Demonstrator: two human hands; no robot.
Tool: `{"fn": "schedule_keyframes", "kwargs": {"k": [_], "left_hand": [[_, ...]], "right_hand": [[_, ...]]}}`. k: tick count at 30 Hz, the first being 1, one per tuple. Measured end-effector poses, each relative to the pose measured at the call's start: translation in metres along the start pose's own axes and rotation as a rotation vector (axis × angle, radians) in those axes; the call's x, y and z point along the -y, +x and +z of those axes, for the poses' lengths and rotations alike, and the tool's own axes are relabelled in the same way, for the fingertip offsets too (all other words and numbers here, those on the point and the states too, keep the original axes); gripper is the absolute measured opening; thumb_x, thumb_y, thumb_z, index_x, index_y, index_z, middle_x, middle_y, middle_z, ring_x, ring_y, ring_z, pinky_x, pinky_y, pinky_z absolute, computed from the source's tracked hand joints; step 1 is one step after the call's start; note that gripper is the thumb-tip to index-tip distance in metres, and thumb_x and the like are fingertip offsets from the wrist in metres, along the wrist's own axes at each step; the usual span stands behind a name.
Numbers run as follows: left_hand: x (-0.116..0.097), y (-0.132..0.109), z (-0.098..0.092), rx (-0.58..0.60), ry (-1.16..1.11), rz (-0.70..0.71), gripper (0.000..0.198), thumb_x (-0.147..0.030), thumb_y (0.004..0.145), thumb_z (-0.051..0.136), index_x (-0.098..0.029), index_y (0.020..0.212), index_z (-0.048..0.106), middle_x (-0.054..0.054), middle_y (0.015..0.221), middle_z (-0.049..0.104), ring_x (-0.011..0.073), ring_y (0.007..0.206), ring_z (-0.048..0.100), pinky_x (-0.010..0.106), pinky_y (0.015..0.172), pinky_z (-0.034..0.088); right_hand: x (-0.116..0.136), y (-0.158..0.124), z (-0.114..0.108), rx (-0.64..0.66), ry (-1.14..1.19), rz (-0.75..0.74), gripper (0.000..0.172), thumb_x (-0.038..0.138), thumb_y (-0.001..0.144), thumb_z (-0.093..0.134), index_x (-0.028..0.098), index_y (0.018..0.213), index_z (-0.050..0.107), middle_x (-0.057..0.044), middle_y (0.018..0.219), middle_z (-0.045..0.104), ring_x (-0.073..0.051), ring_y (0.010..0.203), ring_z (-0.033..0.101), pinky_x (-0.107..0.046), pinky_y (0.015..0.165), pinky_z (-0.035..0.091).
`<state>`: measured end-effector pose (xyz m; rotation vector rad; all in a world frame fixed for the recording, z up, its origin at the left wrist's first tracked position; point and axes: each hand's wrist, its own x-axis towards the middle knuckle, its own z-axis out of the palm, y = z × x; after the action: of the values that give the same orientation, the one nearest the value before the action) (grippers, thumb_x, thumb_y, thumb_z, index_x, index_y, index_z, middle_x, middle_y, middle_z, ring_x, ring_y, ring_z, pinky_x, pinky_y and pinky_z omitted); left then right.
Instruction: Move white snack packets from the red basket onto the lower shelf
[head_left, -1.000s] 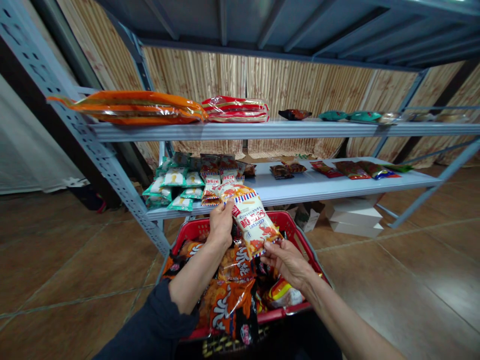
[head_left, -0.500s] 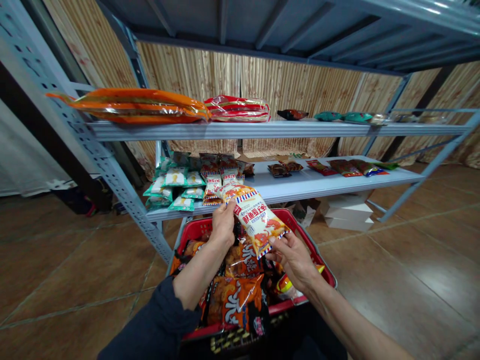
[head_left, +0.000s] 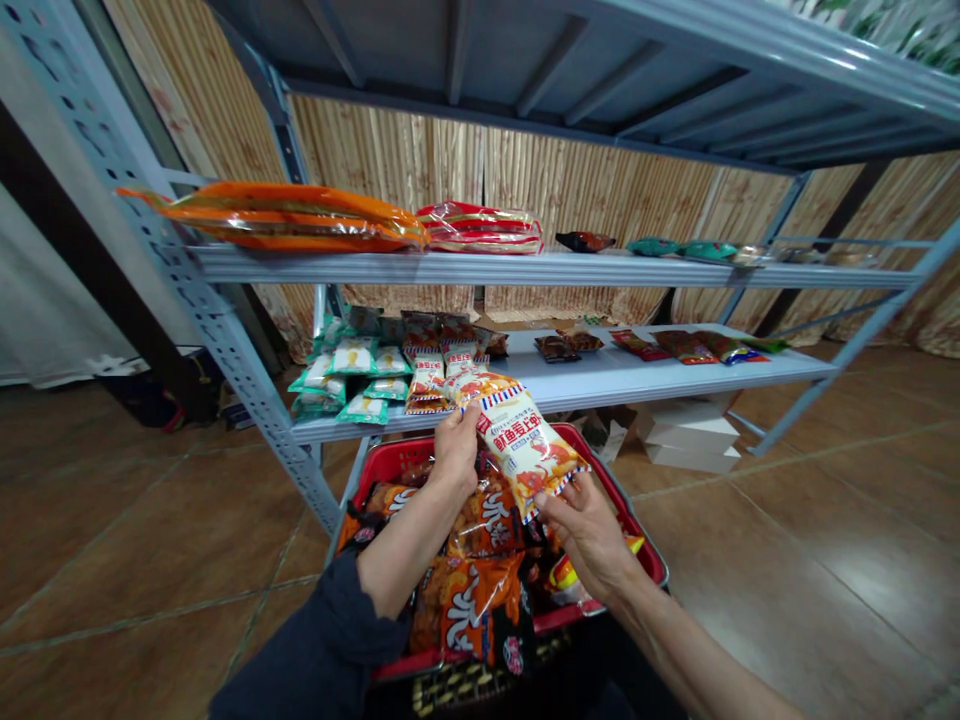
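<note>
Both hands hold one white and orange snack bag (head_left: 525, 445) with red lettering, tilted above the basket. My left hand (head_left: 456, 448) pinches its upper left end, and my right hand (head_left: 589, 530) grips its lower right corner. Below them, a red shopping basket (head_left: 651, 545) holds several orange and black snack bags (head_left: 480, 610) and a yellow and red packet (head_left: 562, 575), partly hidden by my right arm. Just past the bag, matching white and red snack bags (head_left: 426, 378) are stacked on the lower shelf, beside green and white packets (head_left: 352, 358).
A blue-grey metal rack (head_left: 570, 268) spans the view, its upright (head_left: 247, 370) left of the basket. Large orange packages (head_left: 292, 218) and a red striped package (head_left: 480, 228) lie on the middle shelf. White boxes (head_left: 690, 435) sit on the floor under the rack.
The held bag has shifted slightly right and down in view, both hands moving with it. The camera view has also shifted a little. Both hands keep their grip.
</note>
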<state>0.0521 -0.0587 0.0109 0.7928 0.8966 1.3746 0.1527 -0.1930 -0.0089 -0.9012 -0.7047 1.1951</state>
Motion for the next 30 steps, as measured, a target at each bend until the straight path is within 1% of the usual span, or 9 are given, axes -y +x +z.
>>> {"fn": "schedule_keyframes", "kwargs": {"k": [4,8,12,17,21,23,25,28,30], "left_hand": [[0.000,0.001,0.003,0.034,0.003,0.020,0.034,-0.040,0.055,0.068,-0.013,0.076,0.062,0.003,0.069,0.065,0.0149,0.061,0.059,0.027,0.060,0.045],[0.003,0.005,0.003,0.033,0.018,0.037,0.032,-0.041,0.060,0.065,-0.015,0.079,0.062,0.003,0.074,0.067,0.0151,0.064,0.060,0.027,0.061,0.046],[0.005,0.007,0.003,0.037,0.018,0.038,0.034,-0.041,0.061,0.065,-0.014,0.080,0.062,0.004,0.075,0.067,0.0152,0.064,0.060,0.027,0.061,0.046],[0.004,0.003,0.004,0.041,0.014,0.031,0.034,-0.042,0.058,0.068,-0.014,0.075,0.061,0.002,0.071,0.066,0.0131,0.061,0.057,0.027,0.063,0.046],[0.001,0.001,0.004,0.062,0.011,0.042,0.034,-0.041,0.057,0.070,-0.014,0.076,0.062,0.002,0.075,0.066,0.0134,0.065,0.058,0.026,0.066,0.046],[0.001,0.000,0.003,0.080,0.019,0.061,0.034,-0.042,0.058,0.069,-0.015,0.077,0.062,0.002,0.076,0.067,0.0138,0.067,0.059,0.026,0.067,0.046],[0.001,0.000,0.001,0.100,0.032,0.064,0.035,-0.044,0.061,0.066,-0.015,0.079,0.062,0.002,0.076,0.067,0.0140,0.067,0.059,0.027,0.067,0.046],[0.002,0.000,-0.001,0.132,0.061,0.057,0.036,-0.046,0.064,0.063,-0.015,0.081,0.062,0.002,0.075,0.066,0.0143,0.066,0.059,0.027,0.064,0.047],[0.004,-0.002,-0.002,0.157,0.079,0.040,0.036,-0.046,0.064,0.064,-0.014,0.082,0.062,0.003,0.074,0.067,0.0149,0.065,0.059,0.027,0.063,0.047]], "right_hand": [[0.001,0.001,-0.003,-0.035,-0.015,-0.018,0.041,0.024,0.064,0.070,0.024,0.100,0.051,-0.003,0.104,0.062,-0.016,0.087,0.060,-0.027,0.072,0.048],[0.005,0.006,-0.012,-0.101,0.020,0.000,0.043,0.030,0.068,0.067,0.027,0.107,0.050,-0.001,0.096,0.062,-0.011,0.070,0.059,-0.023,0.058,0.048],[0.010,0.010,-0.018,-0.160,0.042,-0.018,0.048,0.030,0.066,0.069,0.027,0.109,0.048,0.001,0.091,0.062,-0.010,0.069,0.059,-0.023,0.059,0.049],[0.006,0.012,-0.021,-0.184,0.013,-0.046,0.038,0.029,0.065,0.070,0.025,0.095,0.048,0.003,0.081,0.061,-0.010,0.066,0.057,-0.021,0.055,0.048],[0.000,0.013,-0.026,-0.130,-0.022,-0.055,0.032,0.028,0.067,0.068,0.025,0.092,0.049,0.003,0.077,0.060,-0.009,0.064,0.054,-0.021,0.057,0.046],[-0.001,0.014,-0.031,-0.062,-0.021,-0.022,0.029,0.029,0.069,0.067,0.025,0.093,0.051,0.002,0.080,0.060,-0.010,0.067,0.054,-0.023,0.060,0.046],[0.001,0.017,-0.035,-0.002,-0.024,0.004,0.025,0.032,0.072,0.063,0.024,0.093,0.054,0.000,0.088,0.061,-0.013,0.076,0.056,-0.025,0.066,0.046],[0.006,0.024,-0.039,0.008,-0.042,0.014,0.024,0.039,0.076,0.055,0.022,0.092,0.060,-0.002,0.102,0.061,-0.018,0.097,0.053,-0.027,0.077,0.044],[0.011,0.031,-0.037,0.010,-0.050,0.043,0.028,0.043,0.077,0.051,0.022,0.094,0.062,-0.001,0.105,0.062,-0.019,0.102,0.053,-0.028,0.079,0.043]]}}
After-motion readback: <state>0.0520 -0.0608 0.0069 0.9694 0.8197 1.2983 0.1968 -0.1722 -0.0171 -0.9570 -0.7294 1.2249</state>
